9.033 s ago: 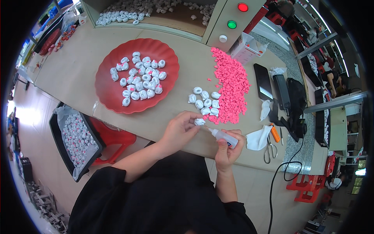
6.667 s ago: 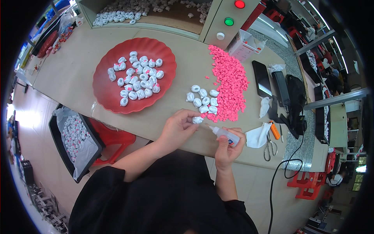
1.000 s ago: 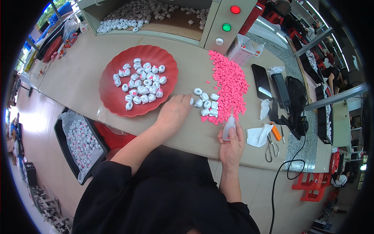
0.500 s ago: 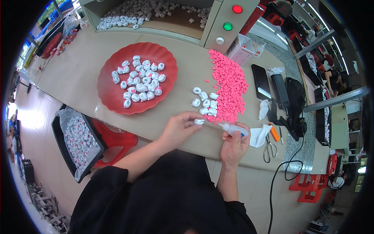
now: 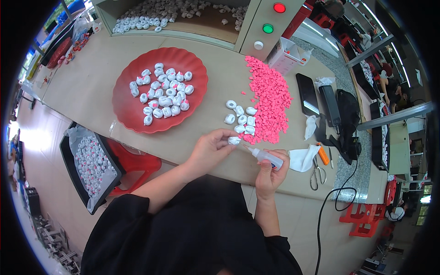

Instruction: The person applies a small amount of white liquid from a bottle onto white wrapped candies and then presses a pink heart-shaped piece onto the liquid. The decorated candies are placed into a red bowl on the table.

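Between the fingertips of my left hand [image 5: 211, 149] is a small white rounded piece [image 5: 234, 140] with dark markings. My right hand [image 5: 270, 176] is closed around a small translucent squeeze bottle [image 5: 268, 158], tilted so its thin nozzle points at the white piece; whether the tip touches it I cannot tell. Several similar white pieces [image 5: 242, 120] lie just beyond my left fingers. Beside them spreads a heap of small pink pieces [image 5: 270, 101]. To the left stands a red scalloped plate [image 5: 126, 110] holding many white pieces, some with pink bits on them.
A black tray [image 5: 72, 158] lined with paper and full of white pieces rests on a red stool [image 5: 142, 162]. Scissors [image 5: 314, 174], an orange-handled tool [image 5: 323, 156], a phone [image 5: 306, 94] and a cable lie at the right. A cabinet [image 5: 192, 36] stands at the back.
My right hand has moved slightly left and down, turning the bottle so its nozzle comes nearer the white piece. In my left fingers, the piece has turned a little.
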`<state>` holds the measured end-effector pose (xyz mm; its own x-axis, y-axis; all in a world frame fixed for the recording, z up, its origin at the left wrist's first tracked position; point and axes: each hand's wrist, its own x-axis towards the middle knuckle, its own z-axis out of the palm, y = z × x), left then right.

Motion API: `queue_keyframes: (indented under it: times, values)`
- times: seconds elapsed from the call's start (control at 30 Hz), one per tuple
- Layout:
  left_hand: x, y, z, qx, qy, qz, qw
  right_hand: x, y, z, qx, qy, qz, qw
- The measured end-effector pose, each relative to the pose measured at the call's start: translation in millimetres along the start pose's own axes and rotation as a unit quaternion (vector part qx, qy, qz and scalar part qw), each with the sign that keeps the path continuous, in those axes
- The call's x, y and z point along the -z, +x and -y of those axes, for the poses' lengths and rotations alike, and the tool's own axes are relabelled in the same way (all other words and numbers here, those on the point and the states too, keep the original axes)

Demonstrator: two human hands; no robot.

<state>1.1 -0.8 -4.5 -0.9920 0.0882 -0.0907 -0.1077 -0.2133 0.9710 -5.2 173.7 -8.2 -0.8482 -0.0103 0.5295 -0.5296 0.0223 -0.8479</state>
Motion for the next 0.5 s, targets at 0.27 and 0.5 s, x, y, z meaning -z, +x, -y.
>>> queue_keyframes:
  times: [0.27,0.5]
  values:
    - [-1.6,-0.8,-2.0,-0.010,0.017,-0.009,1.000,-3.1,-0.6,4.2,-0.017,0.006,0.003,1.000]
    - [-1.9,-1.1,-2.9,-0.012,0.014,-0.005,1.000,-3.4,-1.0,4.1,-0.021,0.007,0.003,1.000]
